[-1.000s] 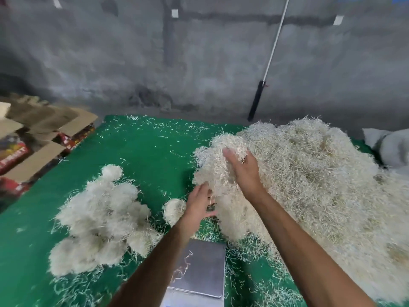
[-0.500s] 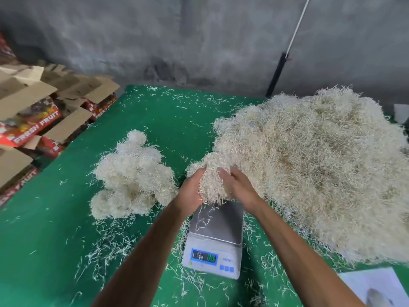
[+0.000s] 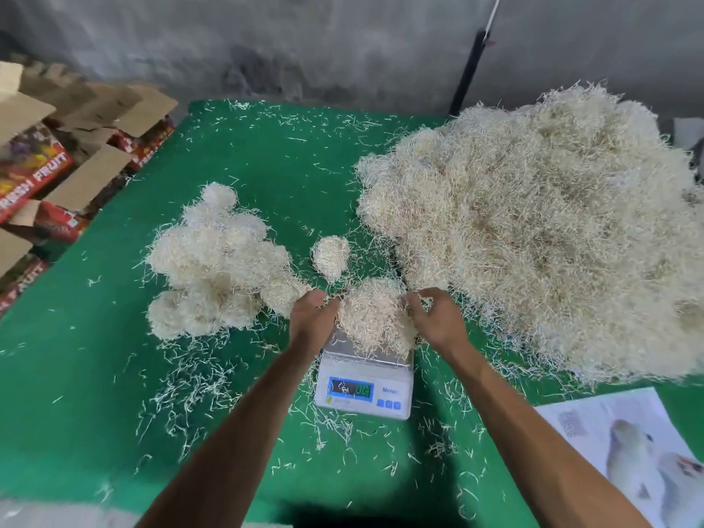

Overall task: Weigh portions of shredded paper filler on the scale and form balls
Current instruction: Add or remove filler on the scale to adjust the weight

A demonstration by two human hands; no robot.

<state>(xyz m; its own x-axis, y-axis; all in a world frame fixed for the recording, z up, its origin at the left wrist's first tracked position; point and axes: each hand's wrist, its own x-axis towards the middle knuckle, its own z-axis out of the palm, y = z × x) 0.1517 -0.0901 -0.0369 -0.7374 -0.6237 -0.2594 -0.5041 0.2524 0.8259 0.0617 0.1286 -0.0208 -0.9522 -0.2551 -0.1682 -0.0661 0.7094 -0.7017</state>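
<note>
The paper portion (image 3: 375, 318) sits on the scale (image 3: 365, 379) at twelve o'clock, between my left hand (image 3: 313, 322) and right hand (image 3: 438, 322); fingers seemingly curled into it.

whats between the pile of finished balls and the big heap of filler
In the head view, one lone ball sits on the green cloth between the balls and the heap, with loose shreds scattered around it.

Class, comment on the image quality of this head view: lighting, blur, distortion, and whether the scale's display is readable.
Head view: soft, even light, faint shadows; wide-angle lens bends the green felt table at the edges; slight motion blur on the white digital scale, so its digits are unreadable; glare-free shredded paper portion.
</note>
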